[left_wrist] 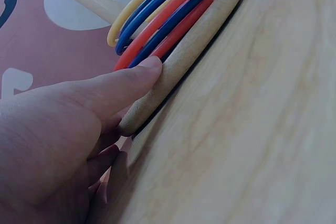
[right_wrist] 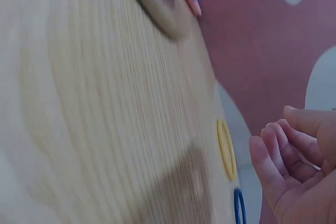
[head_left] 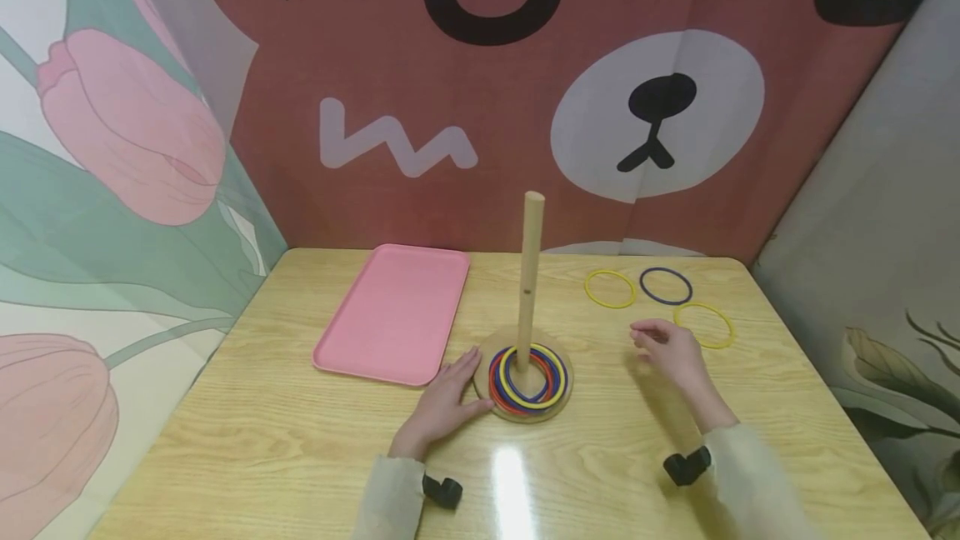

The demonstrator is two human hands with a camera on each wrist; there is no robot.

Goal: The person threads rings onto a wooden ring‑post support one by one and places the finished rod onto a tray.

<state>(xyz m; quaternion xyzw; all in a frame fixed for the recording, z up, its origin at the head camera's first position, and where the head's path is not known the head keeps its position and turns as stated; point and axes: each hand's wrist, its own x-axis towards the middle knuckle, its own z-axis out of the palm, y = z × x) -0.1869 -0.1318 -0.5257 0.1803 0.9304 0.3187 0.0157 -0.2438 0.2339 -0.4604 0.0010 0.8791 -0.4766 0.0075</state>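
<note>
A wooden ring-toss stand has an upright peg (head_left: 531, 273) on a round base (head_left: 486, 357). Yellow, blue and red rings (head_left: 551, 398) are stacked around the foot of the peg. My left hand (head_left: 442, 407) rests against the base's left side with fingers extended; its thumb (left_wrist: 134, 80) touches the rim beside the lowest rings. Above the table, to the right of the stand, my right hand (head_left: 671, 352) is raised with loosely bent fingers and holds nothing. Beyond it lie a yellow ring (head_left: 707, 346), a blue ring (head_left: 666, 302) and another yellow ring (head_left: 609, 307).
A pink tray (head_left: 393, 307) lies left of the stand, close to my left hand. The light wood table (head_left: 262, 440) ends at a curtain (head_left: 375, 207) printed with a bear. Patterned cloth (head_left: 150, 273) hangs at the left.
</note>
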